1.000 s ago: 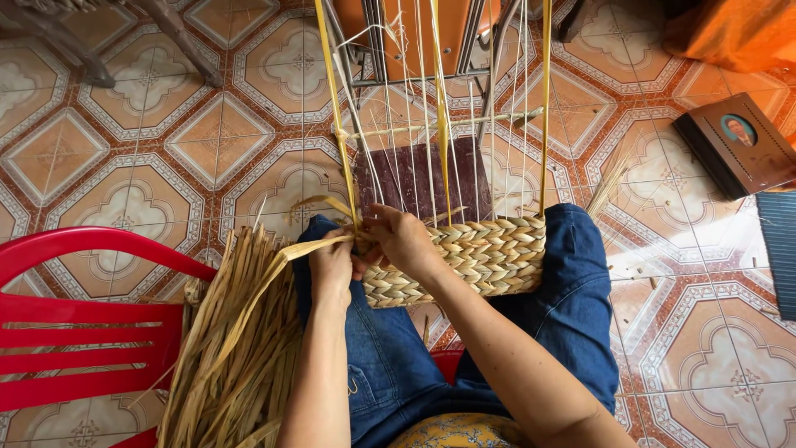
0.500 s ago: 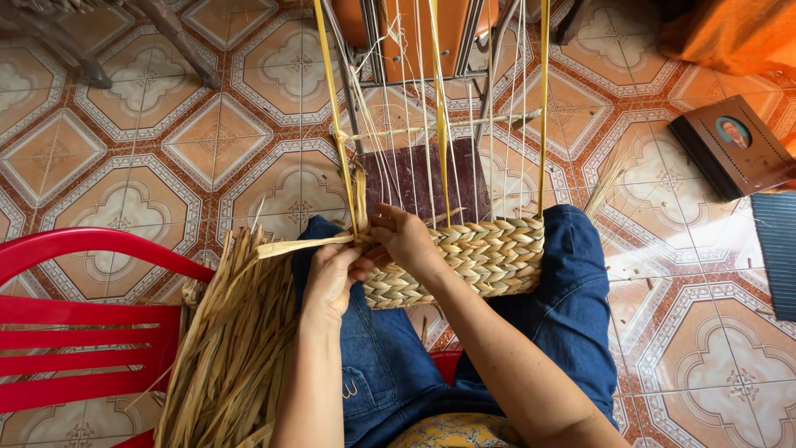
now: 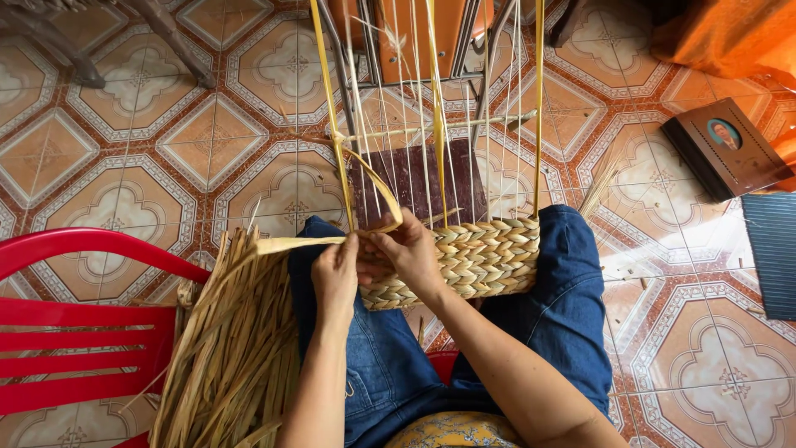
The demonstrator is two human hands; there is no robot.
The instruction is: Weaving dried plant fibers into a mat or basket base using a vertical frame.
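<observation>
My left hand (image 3: 335, 274) pinches a flat straw strand (image 3: 292, 245) running left toward the loose straw bundle (image 3: 232, 348). My right hand (image 3: 408, 249) presses its fingers together on the half-woven basket (image 3: 477, 257), resting on my lap beside the red chair (image 3: 75, 332).

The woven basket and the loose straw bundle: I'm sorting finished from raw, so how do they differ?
The woven basket is plaited in tight, neat rows; the loose straw bundle is unwoven, splayed strands. The basket rests on the lap between both hands; the bundle lies beside the left leg, against the red chair. Both are pale tan straw.
</observation>
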